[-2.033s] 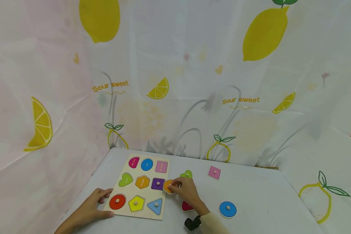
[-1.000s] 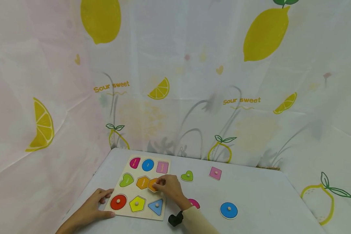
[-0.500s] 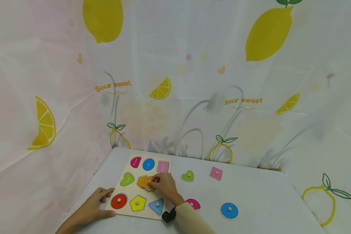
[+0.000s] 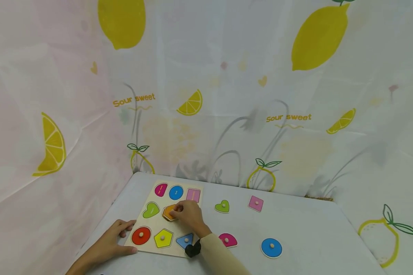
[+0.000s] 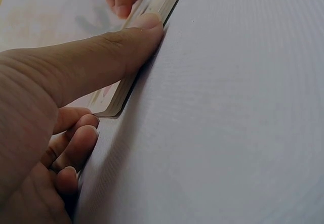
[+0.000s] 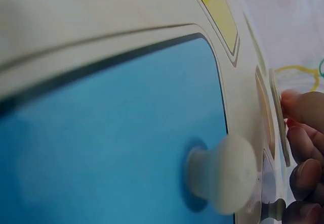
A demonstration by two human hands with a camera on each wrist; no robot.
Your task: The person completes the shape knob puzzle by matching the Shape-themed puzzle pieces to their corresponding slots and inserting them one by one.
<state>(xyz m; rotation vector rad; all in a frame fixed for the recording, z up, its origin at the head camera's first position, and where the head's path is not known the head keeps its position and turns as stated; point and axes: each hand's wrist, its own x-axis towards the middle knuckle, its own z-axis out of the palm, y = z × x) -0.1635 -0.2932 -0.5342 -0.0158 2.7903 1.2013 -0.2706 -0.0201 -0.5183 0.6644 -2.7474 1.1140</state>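
A wooden shape puzzle board (image 4: 155,224) lies on the table. My left hand (image 4: 111,241) holds its near left corner; in the left wrist view the thumb (image 5: 116,47) presses along one edge and the fingers curl at the other. My right hand (image 4: 192,216) pinches the knobbed orange hexagon piece (image 4: 167,212), which overlaps the printed orange hexagon slightly off line. From the right wrist view, the hexagon piece (image 6: 279,120) stands just above the board. A red circle (image 4: 137,236), yellow pentagon (image 4: 159,241) and blue triangle (image 4: 181,240) sit in the near row. The purple square is hidden behind my right hand.
Right of the board lie loose knobbed pieces: a green heart (image 4: 221,208), a pink square (image 4: 254,206), a magenta semicircle (image 4: 231,241) and a blue circle (image 4: 267,252). A lemon-printed curtain (image 4: 206,145) stands behind the white table (image 4: 309,233).
My right hand has carried the orange hexagon leftward from beside the purple square to over the printed hexagon. The left hand stays at the board's corner.
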